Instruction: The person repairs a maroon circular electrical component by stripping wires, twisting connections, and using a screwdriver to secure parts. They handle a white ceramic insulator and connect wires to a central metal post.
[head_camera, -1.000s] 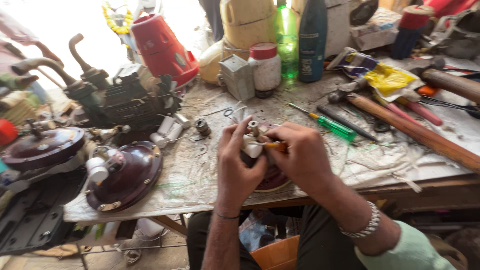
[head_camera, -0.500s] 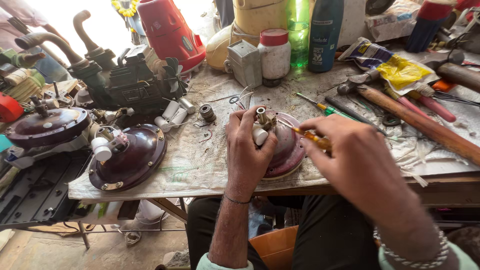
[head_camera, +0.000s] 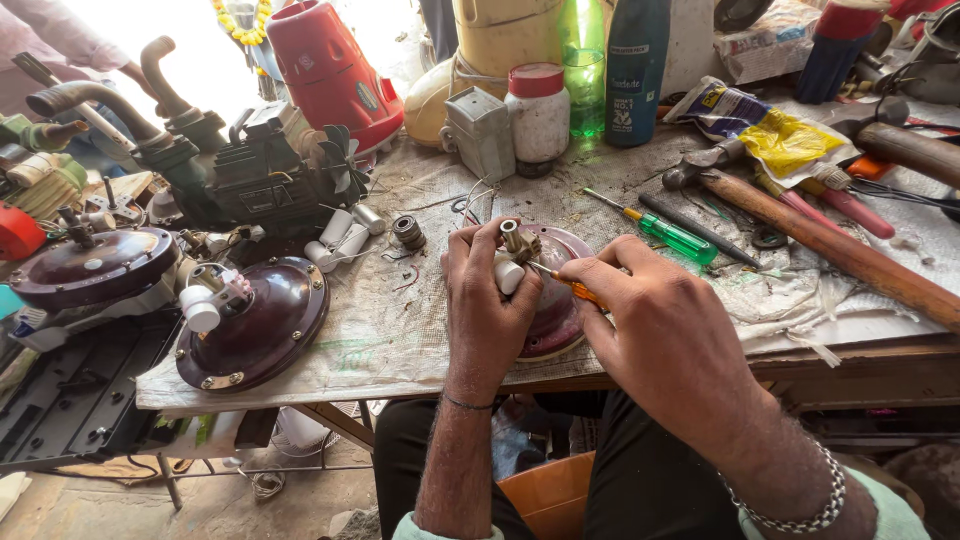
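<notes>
The left hand (head_camera: 490, 300) wraps the white capacitor (head_camera: 508, 272) and shaft atop a maroon fan motor housing (head_camera: 560, 300) at the bench's near edge. The right hand (head_camera: 660, 320) pinches an orange-handled screwdriver (head_camera: 570, 285), its tip at that capacitor. The job looks midway: the housing sits opened. At nine o'clock lies a second maroon housing (head_camera: 255, 330); at two o'clock, a green screwdriver (head_camera: 670, 235). The burlap-covered bench (head_camera: 400, 330) is cluttered, and daylight comes from twelve.

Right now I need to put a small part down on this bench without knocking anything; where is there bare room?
The bare cloth strip between the dark red domed motor cover and the left hand is free. Around the green-handled screwdriver and long wooden handle, tools crowd; bottles pack the back edge.
</notes>
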